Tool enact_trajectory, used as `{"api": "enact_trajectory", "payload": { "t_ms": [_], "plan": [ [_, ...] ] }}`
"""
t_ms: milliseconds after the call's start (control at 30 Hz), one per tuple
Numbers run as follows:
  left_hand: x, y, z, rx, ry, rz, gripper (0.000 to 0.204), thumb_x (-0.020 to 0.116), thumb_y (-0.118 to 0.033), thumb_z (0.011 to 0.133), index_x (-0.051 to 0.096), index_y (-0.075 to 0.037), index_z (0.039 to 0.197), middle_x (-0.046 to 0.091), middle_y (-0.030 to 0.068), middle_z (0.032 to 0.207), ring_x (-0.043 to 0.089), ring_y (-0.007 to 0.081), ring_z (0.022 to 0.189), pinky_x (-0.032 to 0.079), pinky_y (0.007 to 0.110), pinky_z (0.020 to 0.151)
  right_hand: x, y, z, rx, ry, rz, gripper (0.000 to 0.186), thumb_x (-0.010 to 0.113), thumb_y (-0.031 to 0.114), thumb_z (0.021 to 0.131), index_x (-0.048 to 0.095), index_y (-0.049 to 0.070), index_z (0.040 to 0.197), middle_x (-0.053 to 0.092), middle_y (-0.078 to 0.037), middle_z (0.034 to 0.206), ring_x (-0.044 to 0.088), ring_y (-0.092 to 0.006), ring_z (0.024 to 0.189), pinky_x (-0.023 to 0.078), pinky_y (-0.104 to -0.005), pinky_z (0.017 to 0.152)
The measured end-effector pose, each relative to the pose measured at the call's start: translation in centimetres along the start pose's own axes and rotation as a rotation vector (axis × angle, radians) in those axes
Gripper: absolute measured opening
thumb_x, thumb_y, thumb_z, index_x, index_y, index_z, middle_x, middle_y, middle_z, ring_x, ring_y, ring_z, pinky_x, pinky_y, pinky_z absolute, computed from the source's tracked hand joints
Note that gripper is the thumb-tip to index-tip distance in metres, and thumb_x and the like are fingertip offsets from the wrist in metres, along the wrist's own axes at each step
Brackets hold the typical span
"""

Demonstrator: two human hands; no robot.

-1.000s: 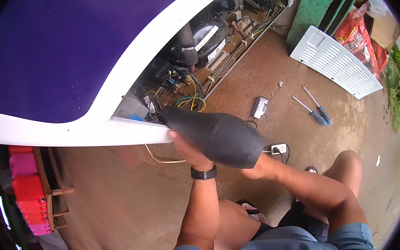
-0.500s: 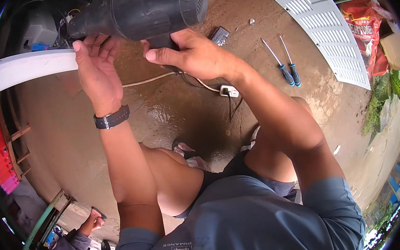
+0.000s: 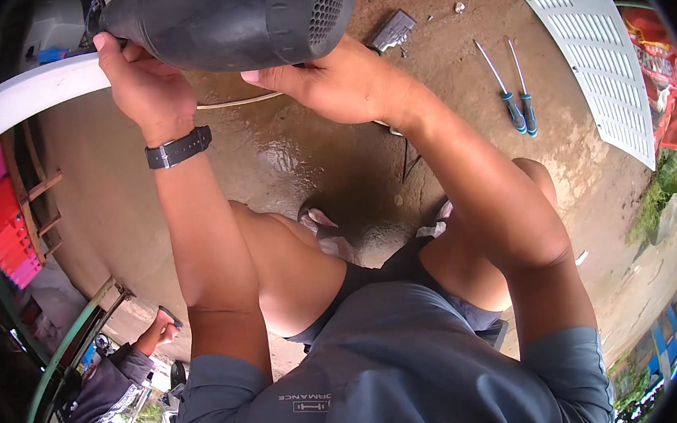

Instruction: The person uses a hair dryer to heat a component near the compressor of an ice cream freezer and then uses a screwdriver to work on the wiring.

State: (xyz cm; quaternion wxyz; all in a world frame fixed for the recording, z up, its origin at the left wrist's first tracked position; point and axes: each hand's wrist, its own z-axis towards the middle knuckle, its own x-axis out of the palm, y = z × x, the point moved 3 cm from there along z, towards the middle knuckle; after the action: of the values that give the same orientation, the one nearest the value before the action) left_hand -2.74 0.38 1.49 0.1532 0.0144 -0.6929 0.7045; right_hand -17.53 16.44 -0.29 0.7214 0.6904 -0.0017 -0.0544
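Observation:
A black handheld blower, shaped like a large hair dryer (image 3: 217,25), lies across the top of the view. Its round vent grille points right and its narrow nozzle left. My right hand (image 3: 351,81) is closed round its handle, which the body and hand mostly hide. Below the nozzle is my left hand (image 3: 151,91), palm up, thumb stretched toward the nozzle tip and apart from the fingers. The blower partly covers those fingers, and I see nothing held in them. A curved white panel edge (image 3: 38,89) reaches to the left hand.
Two blue-handled screwdrivers (image 3: 519,111) lie on the wet brown floor, with a dark grey box-shaped part (image 3: 393,31) nearby. A white slotted panel (image 3: 595,60) lies at the right beside a red bag (image 3: 656,63). Another person (image 3: 112,384) is at the lower left. A pale cord (image 3: 240,102) crosses the floor.
The blower has moved slightly left and lower, covering more of its handle. My left hand has shifted left and up, its fingers less spread. The floor items appear farther right.

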Motion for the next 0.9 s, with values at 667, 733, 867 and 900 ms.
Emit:
{"api": "enact_trajectory", "payload": {
  "t_ms": [667,733,867,900],
  "plan": [
    [-1.5,1.0,-0.6,-0.129,0.069,-0.187,0.063,0.047,-0.061,0.102,0.059,-0.004,0.127,0.067,0.0133,0.116,0.068,0.0246,0.102,0.058,0.039,0.085,2.9,-1.0,-0.8,-0.214,-0.024,-0.149,0.041,0.058,0.005,0.082,0.064,0.001,0.123,0.062,-0.025,0.13,0.054,-0.045,0.124,0.043,-0.0475,0.109],
    [-1.8,1.1,-0.6,-0.127,0.04,-0.154,0.062,0.049,-0.059,0.102,0.059,-0.004,0.127,0.068,0.0122,0.115,0.067,0.0234,0.102,0.057,0.038,0.086,2.8,-0.8,-0.6,-0.195,-0.057,-0.071,0.041,0.057,0.005,0.082,0.063,0.001,0.123,0.062,-0.025,0.13,0.054,-0.0449,0.124,0.044,-0.0472,0.108],
    [-0.1,0.6,-1.0,-0.062,-0.004,-0.092,0.055,0.05,-0.054,0.104,0.066,-0.002,0.111,0.071,0.0071,0.103,0.066,0.0184,0.099,0.051,0.034,0.089,2.2,-0.9,-0.9,-0.202,-0.149,-0.055,0.04,0.057,0.004,0.082,0.063,0.0,0.122,0.063,-0.025,0.129,0.056,-0.0435,0.122,0.045,-0.0462,0.106],
    [-0.3,0.8,-0.8,-0.027,-0.026,-0.087,0.053,0.051,-0.052,0.105,0.067,-0.001,0.109,0.071,0.0067,0.102,0.065,0.0176,0.096,0.051,0.033,0.086,2.2,-1.1,-0.9,-0.176,-0.129,-0.053,0.04,0.057,0.004,0.083,0.063,0.0,0.122,0.064,-0.024,0.128,0.057,-0.0427,0.122,0.046,-0.0455,0.105]
  ]
}}
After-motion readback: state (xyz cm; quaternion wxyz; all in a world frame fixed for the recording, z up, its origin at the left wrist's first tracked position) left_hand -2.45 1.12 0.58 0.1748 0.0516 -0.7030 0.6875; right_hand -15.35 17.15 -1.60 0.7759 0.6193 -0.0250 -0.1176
